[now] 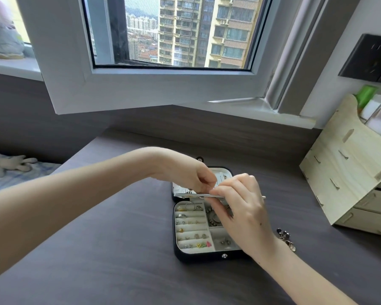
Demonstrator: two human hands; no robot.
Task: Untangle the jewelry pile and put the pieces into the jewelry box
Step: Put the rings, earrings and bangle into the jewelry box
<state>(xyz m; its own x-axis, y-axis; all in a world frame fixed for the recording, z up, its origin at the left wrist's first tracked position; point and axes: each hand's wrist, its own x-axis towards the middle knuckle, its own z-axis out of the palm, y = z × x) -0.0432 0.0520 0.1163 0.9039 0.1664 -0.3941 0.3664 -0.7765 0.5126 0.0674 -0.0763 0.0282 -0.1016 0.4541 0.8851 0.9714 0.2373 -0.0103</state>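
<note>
A black jewelry box lies open on the dark table, its pale compartments holding rings, earrings and a beaded piece. Its lid lies back behind it. A thin inner panel is lifted level over the hinge and seen edge-on. My right hand reaches over the box's right half and pinches this panel from the near side. My left hand comes in from the left, its fingertips pinched on something tiny right above the panel. A small tangle of dark beaded jewelry lies on the table to the right of my right wrist.
A light wooden drawer organizer stands at the table's right edge. An opened window sash juts in above the table's far side. A bed with a plush toy lies to the left.
</note>
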